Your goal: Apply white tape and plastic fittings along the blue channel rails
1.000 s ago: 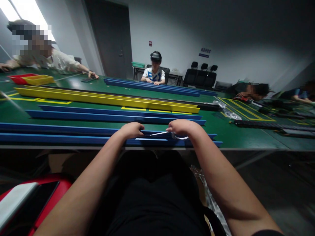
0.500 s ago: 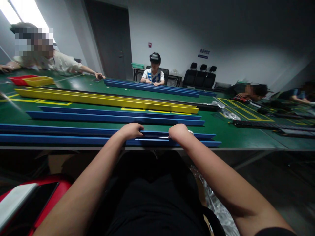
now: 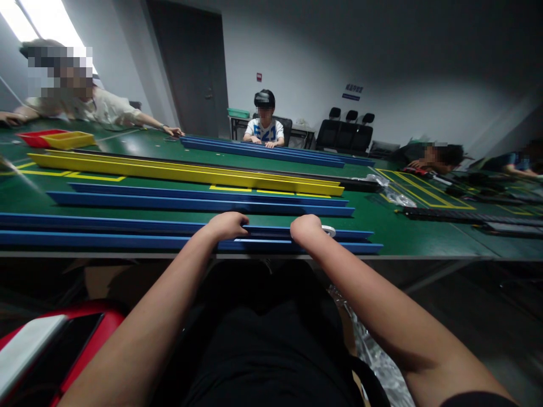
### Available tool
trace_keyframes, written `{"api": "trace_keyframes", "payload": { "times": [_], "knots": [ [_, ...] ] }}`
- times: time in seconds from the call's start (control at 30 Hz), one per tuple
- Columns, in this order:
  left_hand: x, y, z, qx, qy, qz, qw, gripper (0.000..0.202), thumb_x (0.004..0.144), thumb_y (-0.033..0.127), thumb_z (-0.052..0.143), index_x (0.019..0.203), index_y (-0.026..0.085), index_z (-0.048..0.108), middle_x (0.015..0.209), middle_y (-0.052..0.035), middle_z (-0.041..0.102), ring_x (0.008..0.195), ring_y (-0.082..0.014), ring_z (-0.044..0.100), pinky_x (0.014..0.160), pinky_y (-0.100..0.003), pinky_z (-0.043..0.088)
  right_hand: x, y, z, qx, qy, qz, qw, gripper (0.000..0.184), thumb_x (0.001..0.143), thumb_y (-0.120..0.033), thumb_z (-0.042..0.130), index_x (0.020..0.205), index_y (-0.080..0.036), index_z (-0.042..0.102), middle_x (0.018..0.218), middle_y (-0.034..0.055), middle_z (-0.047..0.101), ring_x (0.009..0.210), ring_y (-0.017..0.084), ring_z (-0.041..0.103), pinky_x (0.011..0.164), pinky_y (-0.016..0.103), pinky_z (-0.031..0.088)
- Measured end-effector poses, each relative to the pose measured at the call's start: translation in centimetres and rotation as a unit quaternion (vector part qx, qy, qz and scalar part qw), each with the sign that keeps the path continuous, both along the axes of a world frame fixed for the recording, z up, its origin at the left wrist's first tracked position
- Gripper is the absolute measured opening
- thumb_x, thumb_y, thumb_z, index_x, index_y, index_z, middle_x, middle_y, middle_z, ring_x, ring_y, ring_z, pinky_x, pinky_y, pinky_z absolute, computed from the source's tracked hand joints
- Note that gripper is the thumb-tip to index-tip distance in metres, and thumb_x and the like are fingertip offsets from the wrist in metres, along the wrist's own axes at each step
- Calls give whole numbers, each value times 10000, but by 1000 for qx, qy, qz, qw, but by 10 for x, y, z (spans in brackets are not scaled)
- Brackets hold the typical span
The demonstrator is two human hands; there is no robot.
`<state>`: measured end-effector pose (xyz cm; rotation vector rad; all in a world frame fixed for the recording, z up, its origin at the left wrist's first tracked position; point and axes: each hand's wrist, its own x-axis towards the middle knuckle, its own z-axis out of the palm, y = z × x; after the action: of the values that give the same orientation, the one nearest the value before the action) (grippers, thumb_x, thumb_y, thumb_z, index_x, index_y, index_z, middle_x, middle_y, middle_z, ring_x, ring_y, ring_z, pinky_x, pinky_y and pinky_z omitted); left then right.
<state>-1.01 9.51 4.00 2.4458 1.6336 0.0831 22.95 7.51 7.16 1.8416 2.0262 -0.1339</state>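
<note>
A long blue channel [image 3: 106, 239] lies along the near edge of the table, with its other raised side just behind. My left hand [image 3: 228, 226] is over it, thumb and fingers curled down at the channel; the fingertips are mostly hidden. To the right, my right hand [image 3: 306, 228] is bent down over the same channel with its fingers closed. A white ring-shaped roll of tape [image 3: 328, 230] shows beyond the right hand, partly hidden by it. A thin pale strip [image 3: 244, 240] runs along the channel between the hands.
Farther back lie another blue channel [image 3: 199, 204], yellow channels [image 3: 190, 176] and more blue ones [image 3: 258, 151]. Red [image 3: 36, 138] and yellow trays [image 3: 68, 139] stand at left. Co-workers sit around the green table [image 3: 416, 237]. A red stool [image 3: 102, 314] is at my lower left.
The white strip showing between my hands is less visible now, and more of the tape roll shows beside my right hand. Both hands have stayed nearly in place.
</note>
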Motion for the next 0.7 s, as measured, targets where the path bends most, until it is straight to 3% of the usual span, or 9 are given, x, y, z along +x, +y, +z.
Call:
{"api": "trace_keyframes", "payload": {
  "times": [0.13, 0.4, 0.7],
  "knots": [
    [0, 0, 1, -2, -2, 4, 1000, 264, 704, 455, 610, 887, 285, 699, 863, -12, 724, 763, -188, 624, 609, -260, 378, -1, 2, -3, 13, -49, -11, 999, 329, 761, -82, 637, 1070, -73, 747, 1215, 226, 656, 1157, 346, 625, 919, 441, 532],
    [2, 5, -2, -14, -8, -9, 1000, 263, 694, 428, 597, 887, 274, 690, 827, -4, 710, 725, -180, 612, 575, -263, 364, -2, 4, -6, 18, -54, -15, 998, 342, 781, -86, 611, 1095, -118, 744, 1226, 187, 665, 1155, 316, 632, 904, 416, 541],
    [28, 10, -3, -30, -16, -44, 998, 243, 671, 406, 587, 823, 242, 680, 748, -10, 692, 661, -177, 583, 576, -281, 376, -3, 3, -8, 23, -38, -41, 998, 345, 813, -77, 578, 1118, -117, 734, 1219, 207, 667, 1146, 321, 637, 893, 448, 540]
  ]
}}
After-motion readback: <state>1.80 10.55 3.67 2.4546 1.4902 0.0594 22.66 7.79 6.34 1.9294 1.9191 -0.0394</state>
